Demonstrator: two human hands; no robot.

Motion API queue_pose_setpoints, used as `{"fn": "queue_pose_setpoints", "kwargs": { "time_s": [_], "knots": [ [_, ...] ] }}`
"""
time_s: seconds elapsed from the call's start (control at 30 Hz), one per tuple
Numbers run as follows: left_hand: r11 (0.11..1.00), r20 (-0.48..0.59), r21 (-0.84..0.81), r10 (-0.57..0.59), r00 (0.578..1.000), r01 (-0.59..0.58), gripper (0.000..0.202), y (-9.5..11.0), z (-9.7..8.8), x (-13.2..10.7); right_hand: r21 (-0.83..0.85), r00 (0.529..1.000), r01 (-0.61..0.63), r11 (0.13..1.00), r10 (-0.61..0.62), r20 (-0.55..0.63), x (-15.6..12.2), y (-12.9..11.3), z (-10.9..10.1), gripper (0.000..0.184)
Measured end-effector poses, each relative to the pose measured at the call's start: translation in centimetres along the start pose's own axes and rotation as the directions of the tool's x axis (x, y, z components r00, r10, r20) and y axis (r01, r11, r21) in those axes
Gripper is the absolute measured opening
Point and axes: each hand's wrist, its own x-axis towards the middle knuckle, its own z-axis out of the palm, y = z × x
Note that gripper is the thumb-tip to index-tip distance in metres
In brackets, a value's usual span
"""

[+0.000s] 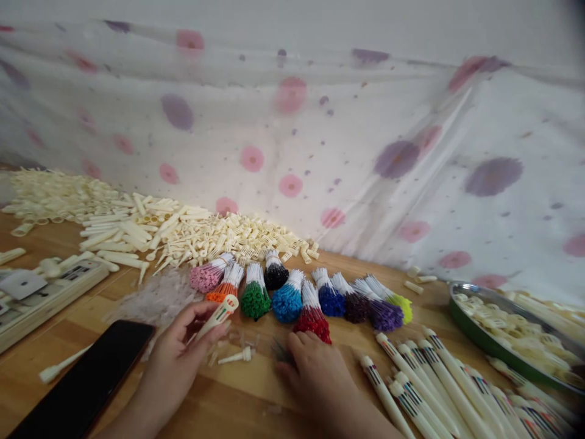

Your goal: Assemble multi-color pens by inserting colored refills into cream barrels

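Observation:
My left hand (pixel 176 353) is closed round a cream multicolour pen barrel (pixel 218 317), tilted up, with coloured marks in its slots. To its right, my right hand (pixel 315 372) is low over the table with its fingers curled together in front of the red ink refills (pixel 313 314). A thin greyish blur shows at its fingertips; I cannot make out what it is. Between the hands lies a small white plastic piece (pixel 235 355). Behind them stand refill bundles, among them green (pixel 256 297), light blue (pixel 287 297) and orange (pixel 226 283).
Heaps of cream pen parts (pixel 228 235) lie along the back. A black phone (pixel 86 378) and a power strip (pixel 55 299) are at left, beside clear plastic bits (pixel 159 299). Multicolour pens (pixel 452 381) lie at right, near a green-sided metal tray (pixel 475 334) of cream parts.

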Motion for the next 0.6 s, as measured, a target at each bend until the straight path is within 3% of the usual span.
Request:
{"fn": "queue_pose_setpoints", "kwargs": {
  "time_s": [0.13, 0.27, 0.47, 0.6],
  "knots": [
    [1.0, -0.011, -0.024, -0.016, 1.0, 0.016, 0.041, -0.1, 0.1, 0.2, 0.049, 0.99, 0.003, 0.999, 0.004, -0.143, -0.2, 0.8, -0.6, 0.009],
    [0.999, 0.013, -0.034, -0.031, 0.999, 0.032, 0.043, -0.1, 0.4, 0.0, 0.11, 0.965, -0.096, 0.989, 0.119, -0.232, 1.7, 1.6, -2.5, 0.018],
    [1.0, 0.022, -0.023, 0.001, 1.0, 0.0, 0.036, -0.3, 0.8, -0.4, 0.032, 0.954, -0.219, 0.975, 0.22, -0.203, 8.4, 1.1, -3.8, 0.025],
    [0.999, 0.049, -0.008, 0.053, 0.997, -0.052, 0.028, -0.7, 0.5, -0.5, -0.056, 0.955, -0.268, 0.962, 0.258, -0.143, 10.9, 0.4, -3.5, 0.031]
  ]
}}
